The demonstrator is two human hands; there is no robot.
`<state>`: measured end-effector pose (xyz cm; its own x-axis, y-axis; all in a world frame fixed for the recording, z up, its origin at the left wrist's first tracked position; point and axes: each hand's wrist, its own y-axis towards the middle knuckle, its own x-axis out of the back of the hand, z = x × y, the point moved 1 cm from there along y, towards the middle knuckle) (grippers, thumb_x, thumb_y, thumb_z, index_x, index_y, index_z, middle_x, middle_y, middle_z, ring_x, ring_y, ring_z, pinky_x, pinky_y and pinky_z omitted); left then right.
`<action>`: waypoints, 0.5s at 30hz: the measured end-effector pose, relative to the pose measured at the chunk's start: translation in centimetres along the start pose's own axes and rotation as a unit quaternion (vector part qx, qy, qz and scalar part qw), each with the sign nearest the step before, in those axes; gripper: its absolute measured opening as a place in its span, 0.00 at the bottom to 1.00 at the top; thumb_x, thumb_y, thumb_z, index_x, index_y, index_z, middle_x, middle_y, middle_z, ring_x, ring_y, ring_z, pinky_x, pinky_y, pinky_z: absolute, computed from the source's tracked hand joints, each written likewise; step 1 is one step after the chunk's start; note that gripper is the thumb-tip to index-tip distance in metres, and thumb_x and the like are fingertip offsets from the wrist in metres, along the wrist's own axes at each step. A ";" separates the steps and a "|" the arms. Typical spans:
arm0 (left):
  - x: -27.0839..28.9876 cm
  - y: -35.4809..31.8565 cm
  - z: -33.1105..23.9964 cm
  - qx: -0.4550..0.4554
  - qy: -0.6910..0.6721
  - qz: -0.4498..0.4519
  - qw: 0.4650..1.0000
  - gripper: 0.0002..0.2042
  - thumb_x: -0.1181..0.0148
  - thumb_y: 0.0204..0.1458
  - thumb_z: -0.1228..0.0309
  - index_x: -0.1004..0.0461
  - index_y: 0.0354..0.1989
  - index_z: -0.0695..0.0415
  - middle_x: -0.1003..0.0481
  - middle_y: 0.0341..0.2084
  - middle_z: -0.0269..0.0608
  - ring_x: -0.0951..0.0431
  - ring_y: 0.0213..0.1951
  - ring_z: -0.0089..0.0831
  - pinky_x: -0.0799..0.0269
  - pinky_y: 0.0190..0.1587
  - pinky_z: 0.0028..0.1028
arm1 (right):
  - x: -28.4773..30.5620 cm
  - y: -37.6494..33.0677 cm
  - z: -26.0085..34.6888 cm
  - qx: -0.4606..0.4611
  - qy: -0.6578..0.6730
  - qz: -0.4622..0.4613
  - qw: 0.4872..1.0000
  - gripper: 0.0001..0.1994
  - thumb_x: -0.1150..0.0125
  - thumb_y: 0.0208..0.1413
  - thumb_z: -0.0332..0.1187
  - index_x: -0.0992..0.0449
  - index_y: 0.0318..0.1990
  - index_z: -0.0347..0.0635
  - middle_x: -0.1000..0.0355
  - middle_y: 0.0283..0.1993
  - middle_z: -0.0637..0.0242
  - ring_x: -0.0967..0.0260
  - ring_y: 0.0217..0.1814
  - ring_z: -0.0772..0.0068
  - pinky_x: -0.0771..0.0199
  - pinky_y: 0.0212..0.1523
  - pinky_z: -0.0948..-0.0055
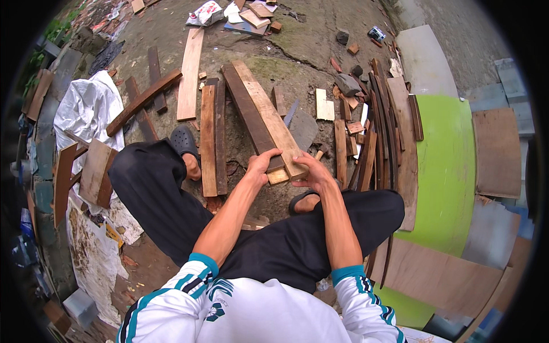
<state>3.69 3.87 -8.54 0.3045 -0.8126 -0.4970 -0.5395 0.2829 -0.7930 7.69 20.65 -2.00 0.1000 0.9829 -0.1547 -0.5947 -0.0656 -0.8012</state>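
Two long wooden planks lie side by side in front of me, a dark brown plank [246, 111] on the left and a light brown plank [269, 117] on the right. My left hand [262, 166] grips the near end of the dark plank, thumb on top. The near end of the light plank is held by my right hand [313, 171], its fingers curled round the corner. Between the hands, a pale yellowish wood end [278, 176] shows beneath the planks. To their right, a saw blade [291, 113] rests beside a flat grey stone [305, 131].
Upright-looking brown boards [209, 140] lie left of the planks, near a pale board [190, 74]. Several dark strips [383, 120] are bundled on the right beside a green panel [446, 171]. A white sack [91, 106] sits at the left. Wood offcuts [254, 18] lie at the far end.
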 end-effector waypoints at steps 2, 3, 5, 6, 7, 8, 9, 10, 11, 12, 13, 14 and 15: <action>-0.2 -0.2 0.0 0.002 0.001 -0.003 1.000 0.26 0.31 0.45 0.76 0.34 0.50 0.76 0.24 0.41 0.59 0.18 0.38 0.48 0.16 0.37 0.49 | 0.0 0.0 -0.1 0.005 0.007 0.007 1.000 0.35 0.36 0.54 0.45 0.41 0.69 0.56 0.35 0.60 0.62 0.33 0.58 0.58 0.27 0.51 0.49; -0.2 -0.1 0.0 0.009 0.004 0.002 1.000 0.25 0.32 0.47 0.75 0.33 0.51 0.75 0.25 0.43 0.58 0.18 0.40 0.47 0.17 0.39 0.48 | 0.0 -0.1 -0.2 0.008 0.012 0.011 1.000 0.36 0.36 0.54 0.44 0.42 0.70 0.56 0.35 0.60 0.62 0.33 0.58 0.59 0.26 0.50 0.49; -0.1 0.2 0.0 0.021 0.010 0.010 1.000 0.23 0.35 0.51 0.74 0.33 0.54 0.72 0.25 0.46 0.56 0.19 0.45 0.46 0.17 0.45 0.48 | 0.3 0.4 -0.4 0.016 0.017 0.029 0.999 0.35 0.36 0.54 0.42 0.42 0.70 0.56 0.34 0.59 0.62 0.32 0.56 0.60 0.23 0.46 0.52; -0.4 -0.1 -0.1 0.026 0.011 0.013 1.000 0.24 0.35 0.51 0.75 0.33 0.54 0.72 0.25 0.46 0.56 0.19 0.45 0.46 0.17 0.45 0.48 | 0.5 0.5 -0.6 0.020 0.021 0.037 0.999 0.35 0.37 0.54 0.41 0.42 0.70 0.55 0.34 0.58 0.62 0.31 0.55 0.61 0.22 0.44 0.54; -0.7 -0.4 -0.2 0.031 0.012 0.017 0.999 0.24 0.35 0.51 0.75 0.34 0.55 0.71 0.26 0.47 0.57 0.19 0.45 0.46 0.17 0.45 0.48 | 0.8 0.6 -0.8 0.024 0.027 0.033 0.999 0.35 0.37 0.54 0.40 0.42 0.70 0.55 0.33 0.57 0.62 0.30 0.54 0.62 0.21 0.42 0.56; -1.0 -0.6 -0.2 0.037 0.013 0.020 0.999 0.24 0.35 0.50 0.75 0.34 0.55 0.71 0.26 0.47 0.57 0.19 0.45 0.46 0.17 0.45 0.48 | 1.0 0.7 -1.0 0.029 0.032 0.028 0.999 0.35 0.37 0.54 0.39 0.42 0.70 0.55 0.32 0.56 0.62 0.29 0.52 0.63 0.20 0.40 0.57; -0.9 -0.6 -0.2 0.026 0.012 0.028 0.999 0.25 0.36 0.51 0.73 0.34 0.55 0.71 0.26 0.47 0.57 0.19 0.44 0.46 0.17 0.44 0.47 | 0.9 0.7 -1.0 0.034 0.035 0.027 0.998 0.35 0.37 0.54 0.38 0.42 0.70 0.54 0.31 0.55 0.62 0.28 0.51 0.63 0.19 0.39 0.59; -0.7 -0.3 0.0 0.015 0.011 0.036 0.999 0.25 0.36 0.51 0.72 0.35 0.56 0.71 0.25 0.46 0.57 0.19 0.43 0.46 0.18 0.43 0.47 | 0.8 0.7 -0.9 0.037 0.033 0.023 0.999 0.34 0.38 0.54 0.38 0.42 0.70 0.54 0.31 0.54 0.63 0.28 0.50 0.64 0.19 0.38 0.60; -0.5 -0.1 0.2 0.005 0.010 0.045 0.999 0.26 0.36 0.52 0.70 0.35 0.56 0.70 0.25 0.46 0.57 0.19 0.43 0.45 0.18 0.43 0.47 | 0.8 0.6 -0.9 0.039 0.031 0.019 0.999 0.34 0.38 0.54 0.38 0.41 0.69 0.53 0.30 0.53 0.63 0.27 0.48 0.65 0.19 0.37 0.61; 0.0 0.5 0.2 0.009 -0.015 0.064 0.998 0.26 0.38 0.53 0.66 0.35 0.57 0.68 0.25 0.47 0.55 0.20 0.45 0.45 0.19 0.45 0.47 | 0.5 0.6 -0.7 0.042 0.028 0.018 0.999 0.34 0.38 0.54 0.37 0.41 0.69 0.53 0.29 0.51 0.63 0.26 0.47 0.65 0.18 0.36 0.61; 0.5 1.2 0.2 0.013 -0.041 0.083 0.996 0.26 0.40 0.54 0.63 0.35 0.57 0.66 0.25 0.48 0.53 0.21 0.47 0.44 0.21 0.48 0.47 | 0.3 0.5 -0.6 0.044 0.029 0.017 0.998 0.34 0.38 0.53 0.36 0.40 0.69 0.53 0.29 0.52 0.63 0.27 0.48 0.64 0.19 0.36 0.61; 1.0 1.8 0.2 0.017 -0.066 0.103 0.992 0.26 0.42 0.55 0.60 0.34 0.58 0.63 0.25 0.50 0.52 0.21 0.49 0.43 0.23 0.50 0.47 | 0.1 0.5 -0.5 0.046 0.030 0.016 0.998 0.34 0.38 0.53 0.36 0.40 0.69 0.52 0.30 0.52 0.62 0.27 0.48 0.63 0.19 0.37 0.60; 1.1 1.8 0.3 0.018 -0.062 0.106 0.992 0.26 0.44 0.56 0.58 0.34 0.59 0.62 0.26 0.50 0.51 0.22 0.50 0.43 0.24 0.52 0.47 | 0.2 0.5 -0.5 0.048 0.032 0.012 0.998 0.34 0.38 0.53 0.35 0.39 0.69 0.52 0.30 0.53 0.61 0.27 0.49 0.61 0.20 0.38 0.59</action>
<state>3.31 3.68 -10.59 0.2821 -0.6648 -0.6917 -0.5735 0.4611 -0.6771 7.88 20.69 -2.71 0.1338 0.9680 -0.2123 -0.6709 -0.0692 -0.7383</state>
